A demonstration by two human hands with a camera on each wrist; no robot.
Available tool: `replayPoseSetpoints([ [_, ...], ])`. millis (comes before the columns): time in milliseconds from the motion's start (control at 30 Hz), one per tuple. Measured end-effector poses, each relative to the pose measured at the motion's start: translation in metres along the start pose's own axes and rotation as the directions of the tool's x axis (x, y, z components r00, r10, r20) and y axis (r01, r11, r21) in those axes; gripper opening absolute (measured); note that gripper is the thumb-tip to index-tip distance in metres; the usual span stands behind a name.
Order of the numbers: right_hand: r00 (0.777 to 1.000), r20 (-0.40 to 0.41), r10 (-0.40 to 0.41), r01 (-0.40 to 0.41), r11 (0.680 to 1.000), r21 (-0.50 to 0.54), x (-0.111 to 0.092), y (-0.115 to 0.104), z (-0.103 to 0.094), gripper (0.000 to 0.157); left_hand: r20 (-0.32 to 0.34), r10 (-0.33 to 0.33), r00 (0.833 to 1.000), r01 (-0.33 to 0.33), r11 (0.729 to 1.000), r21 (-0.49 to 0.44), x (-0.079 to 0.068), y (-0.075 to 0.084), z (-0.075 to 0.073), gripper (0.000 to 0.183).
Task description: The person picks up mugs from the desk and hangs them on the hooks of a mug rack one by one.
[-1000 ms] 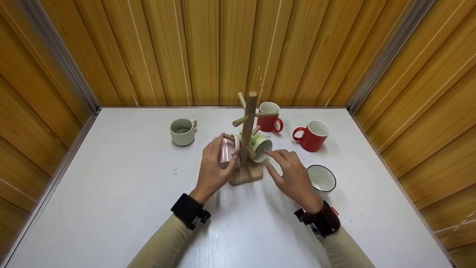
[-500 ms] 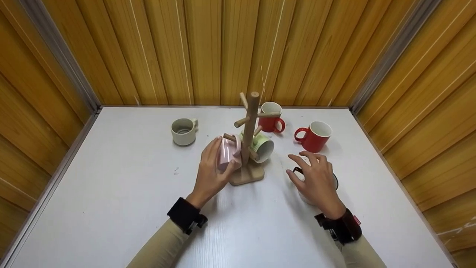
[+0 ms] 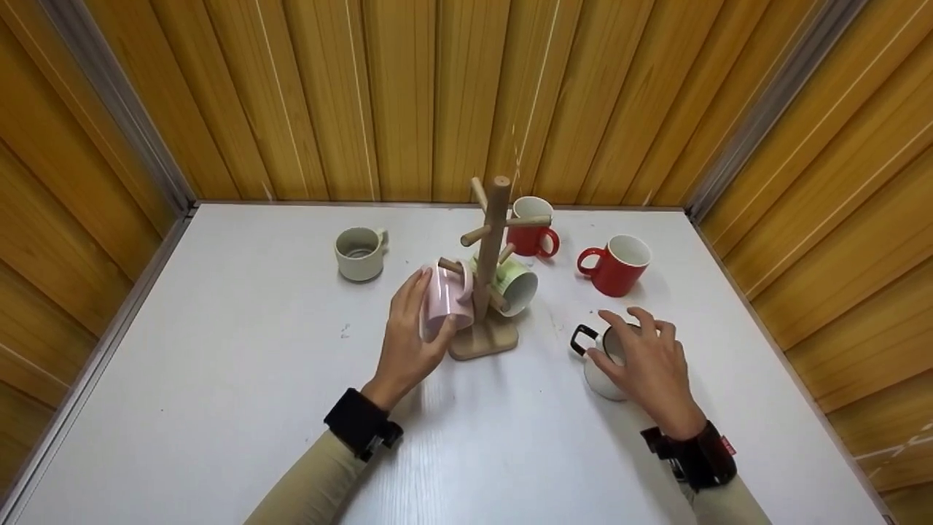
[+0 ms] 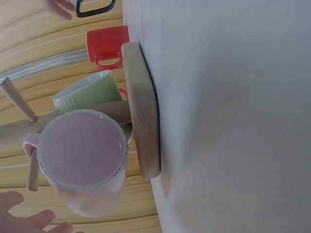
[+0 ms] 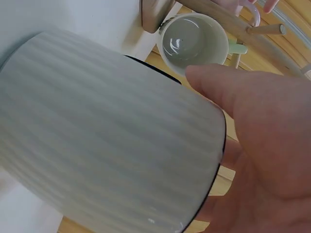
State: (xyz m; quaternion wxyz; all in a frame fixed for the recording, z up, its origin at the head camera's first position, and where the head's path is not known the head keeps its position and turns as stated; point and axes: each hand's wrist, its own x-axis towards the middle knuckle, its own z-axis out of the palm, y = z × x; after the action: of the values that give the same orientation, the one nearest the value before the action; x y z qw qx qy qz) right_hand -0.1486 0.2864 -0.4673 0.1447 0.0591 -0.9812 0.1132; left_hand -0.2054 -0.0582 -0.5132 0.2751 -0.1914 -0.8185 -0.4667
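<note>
A pink mug (image 3: 448, 295) hangs tilted by its handle on a low peg of a wooden mug tree (image 3: 490, 248). My left hand (image 3: 412, 332) is beside this mug, fingers along its left side and thumb low near its base. The left wrist view shows those fingers (image 4: 36, 218) apart from the pink mug (image 4: 82, 150). A white ribbed mug (image 5: 107, 126) with a black rim and black handle stands on the table. Over its mouth, my right hand (image 3: 652, 364) spreads its fingers, with the thumb (image 5: 209, 85) right at the rim. A light green mug (image 3: 516, 288) hangs on another low peg.
Two red mugs, one behind the tree (image 3: 526, 237) and one at the right (image 3: 619, 268), stand on the white table (image 3: 240, 350). A grey-green mug (image 3: 361, 255) is at the left. Bare upper pegs (image 3: 528, 221) stick out from the post. Wood-patterned walls (image 3: 408, 102) enclose the table.
My right hand has moved from beside the green mug rightward and toward me, over the white mug. My left hand has drawn slightly down and left at the pink mug, which stays hanging.
</note>
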Motion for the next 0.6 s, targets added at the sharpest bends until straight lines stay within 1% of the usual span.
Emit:
replayPoseSetpoints([
  [267,0.998,0.050,0.040,-0.039,0.999,-0.023,-0.002,0.001,-0.006,0.062,0.003,-0.022,1.000,0.022,1.000,0.003,-0.002,0.001,-0.002,0.069],
  [467,0.985,0.150,0.085,-0.083,0.996,-0.016,-0.002,0.002,-0.010,0.063,-0.009,-0.016,1.000,0.016,1.000,-0.001,-0.004,0.003,-0.001,0.067],
  [600,0.976,0.195,0.093,-0.093,0.996,-0.013,-0.001,0.004,-0.012,0.062,-0.011,-0.013,1.000,0.013,1.000,-0.002,-0.006,0.003,-0.001,0.067],
])
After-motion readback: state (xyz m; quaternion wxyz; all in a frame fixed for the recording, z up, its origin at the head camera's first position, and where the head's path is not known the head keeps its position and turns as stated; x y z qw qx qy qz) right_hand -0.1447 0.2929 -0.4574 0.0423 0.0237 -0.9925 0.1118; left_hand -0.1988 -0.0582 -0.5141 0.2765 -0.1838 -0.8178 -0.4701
